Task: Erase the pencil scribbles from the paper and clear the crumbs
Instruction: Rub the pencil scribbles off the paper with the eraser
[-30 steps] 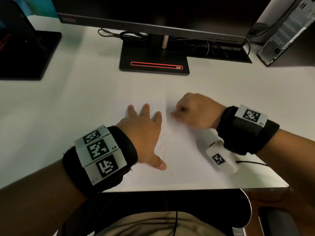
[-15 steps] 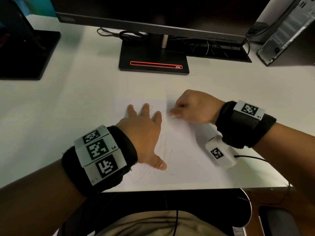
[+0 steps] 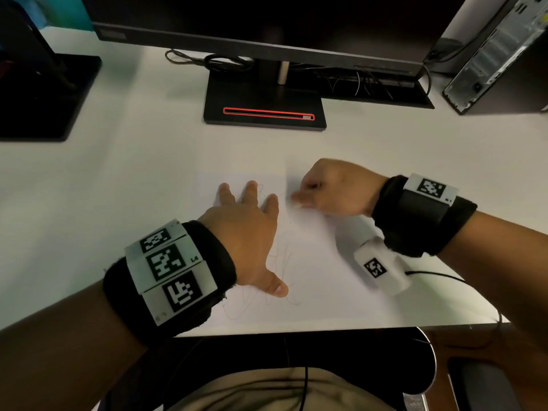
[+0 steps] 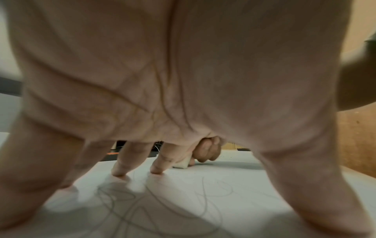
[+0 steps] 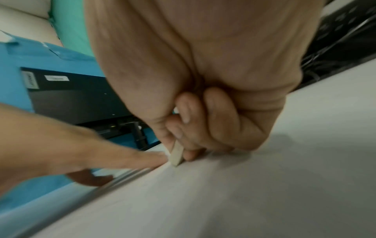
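Observation:
A white sheet of paper (image 3: 326,280) lies near the desk's front edge, with thin pencil scribbles (image 3: 281,262) across its left half. My left hand (image 3: 249,232) lies spread on the paper, its fingertips (image 4: 156,170) pressed down among the scribbles (image 4: 142,209). My right hand (image 3: 335,191) pinches a small pale eraser (image 5: 177,154), whose tip touches the paper just right of the left index finger. The eraser (image 4: 181,165) also shows beyond my left fingers. Crumbs are too small to make out.
A monitor stand (image 3: 264,105) with a red-rimmed slot sits behind the paper, cables (image 3: 222,62) behind it. A second black stand (image 3: 44,93) is at far left, a computer tower (image 3: 498,54) at far right. A cable (image 3: 439,277) runs off the right wrist.
My right hand with the eraser has moved a little back and forth near the paper's top middle, a rubbing stroke. The left hand has stayed put on the paper.

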Demonstrator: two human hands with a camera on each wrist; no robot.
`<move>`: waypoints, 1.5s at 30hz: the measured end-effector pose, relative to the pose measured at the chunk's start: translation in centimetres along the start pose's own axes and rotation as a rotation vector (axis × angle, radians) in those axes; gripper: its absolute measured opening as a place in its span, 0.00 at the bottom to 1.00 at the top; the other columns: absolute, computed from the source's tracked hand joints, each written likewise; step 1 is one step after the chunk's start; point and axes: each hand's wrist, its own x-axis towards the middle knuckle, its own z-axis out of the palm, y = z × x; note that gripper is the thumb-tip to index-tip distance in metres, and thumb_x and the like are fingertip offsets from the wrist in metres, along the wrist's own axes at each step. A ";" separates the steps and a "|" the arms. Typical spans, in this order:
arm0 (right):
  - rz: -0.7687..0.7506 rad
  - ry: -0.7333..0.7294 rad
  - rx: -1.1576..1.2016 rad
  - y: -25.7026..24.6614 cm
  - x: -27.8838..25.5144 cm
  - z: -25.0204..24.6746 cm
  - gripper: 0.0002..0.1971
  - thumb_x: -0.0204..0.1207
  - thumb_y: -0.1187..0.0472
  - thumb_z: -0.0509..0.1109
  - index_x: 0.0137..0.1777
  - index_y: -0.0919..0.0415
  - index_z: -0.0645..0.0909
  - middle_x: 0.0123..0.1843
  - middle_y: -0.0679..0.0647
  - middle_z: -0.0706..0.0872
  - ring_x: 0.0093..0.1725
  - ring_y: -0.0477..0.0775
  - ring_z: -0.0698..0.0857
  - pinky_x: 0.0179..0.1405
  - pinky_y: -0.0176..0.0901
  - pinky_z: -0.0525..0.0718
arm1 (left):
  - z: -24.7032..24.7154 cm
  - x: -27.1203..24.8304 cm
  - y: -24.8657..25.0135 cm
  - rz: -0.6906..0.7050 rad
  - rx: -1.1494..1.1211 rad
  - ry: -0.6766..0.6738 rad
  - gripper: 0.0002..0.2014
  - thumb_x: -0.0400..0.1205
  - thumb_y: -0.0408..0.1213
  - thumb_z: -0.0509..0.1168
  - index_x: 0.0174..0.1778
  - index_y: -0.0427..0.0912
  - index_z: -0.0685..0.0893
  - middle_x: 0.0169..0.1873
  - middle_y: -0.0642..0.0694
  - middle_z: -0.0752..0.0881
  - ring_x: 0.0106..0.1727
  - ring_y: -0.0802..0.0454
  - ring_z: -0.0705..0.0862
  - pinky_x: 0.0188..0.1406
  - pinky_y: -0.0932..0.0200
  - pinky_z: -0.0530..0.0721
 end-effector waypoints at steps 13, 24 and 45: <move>-0.032 0.014 -0.084 0.7 -0.5 0.4 0.22 0.85 0.50 0.64 0.32 0.64 0.77 0.30 0.56 0.80 0.31 0.53 0.76 0.34 0.47 0.76 | 0.0 0.0 -0.1 -0.002 0.002 -0.002 0.71 0.65 0.77 0.70 0.87 0.47 0.30 0.86 0.39 0.29 0.85 0.23 0.35 0.76 0.29 0.73; -0.013 -0.032 -0.036 0.8 -1.0 0.6 0.23 0.83 0.49 0.67 0.29 0.62 0.74 0.25 0.51 0.74 0.26 0.49 0.70 0.29 0.42 0.72 | 0.0 0.1 -0.1 -0.002 0.009 -0.003 0.71 0.65 0.77 0.70 0.87 0.46 0.30 0.86 0.38 0.29 0.85 0.23 0.36 0.75 0.29 0.74; 0.173 0.129 0.138 1.1 2.2 -1.2 0.19 0.80 0.53 0.68 0.31 0.65 0.79 0.26 0.57 0.79 0.24 0.54 0.76 0.31 0.42 0.79 | -0.3 -0.4 -0.1 -0.015 0.019 0.007 0.73 0.65 0.78 0.68 0.87 0.38 0.31 0.86 0.38 0.30 0.86 0.25 0.37 0.79 0.33 0.70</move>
